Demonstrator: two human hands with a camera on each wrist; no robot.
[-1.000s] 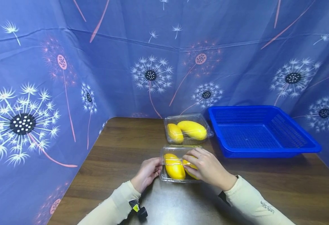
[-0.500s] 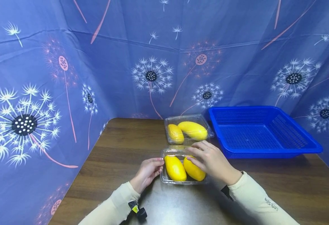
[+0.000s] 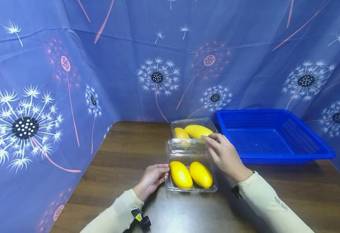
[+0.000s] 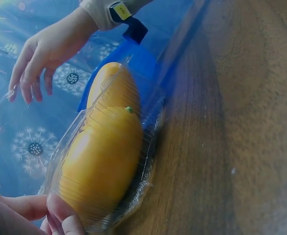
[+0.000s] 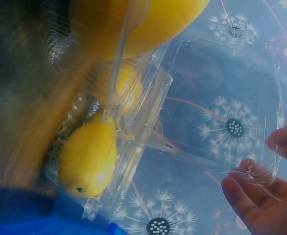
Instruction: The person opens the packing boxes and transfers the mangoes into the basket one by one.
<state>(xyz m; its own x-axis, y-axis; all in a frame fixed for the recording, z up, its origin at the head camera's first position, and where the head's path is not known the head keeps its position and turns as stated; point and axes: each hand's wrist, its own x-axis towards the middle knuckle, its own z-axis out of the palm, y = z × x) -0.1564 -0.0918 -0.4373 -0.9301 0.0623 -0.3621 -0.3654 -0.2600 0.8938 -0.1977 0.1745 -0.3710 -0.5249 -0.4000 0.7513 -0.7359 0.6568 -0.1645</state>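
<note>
In the head view a clear plastic clamshell box point(image 3: 191, 190) stands on the table, holding two yellow mangoes, one on the left point(image 3: 181, 174) and one on the right point(image 3: 201, 174). Its hinged lid point(image 3: 184, 148) is raised at the back. My left hand point(image 3: 152, 179) pinches the box's left rim; in the left wrist view its thumb and finger point(image 4: 60, 210) meet at the plastic edge. At the lid's upper right corner, my right hand point(image 3: 225, 155) pinches the plastic. The right wrist view shows that lid corner point(image 5: 261, 174) between thumb and fingers.
Behind the raised lid sits another clear box point(image 3: 183, 123) with two mangoes point(image 3: 198, 131). A blue perforated basket point(image 3: 274, 158) stands at the back right of the wooden table point(image 3: 129, 142). Patterned blue cloth point(image 3: 114, 74) hangs along the back and sides.
The lid has swung up and back from over the mangoes, with my right hand moving up and away from me. My left hand has stayed at the box's left rim.
</note>
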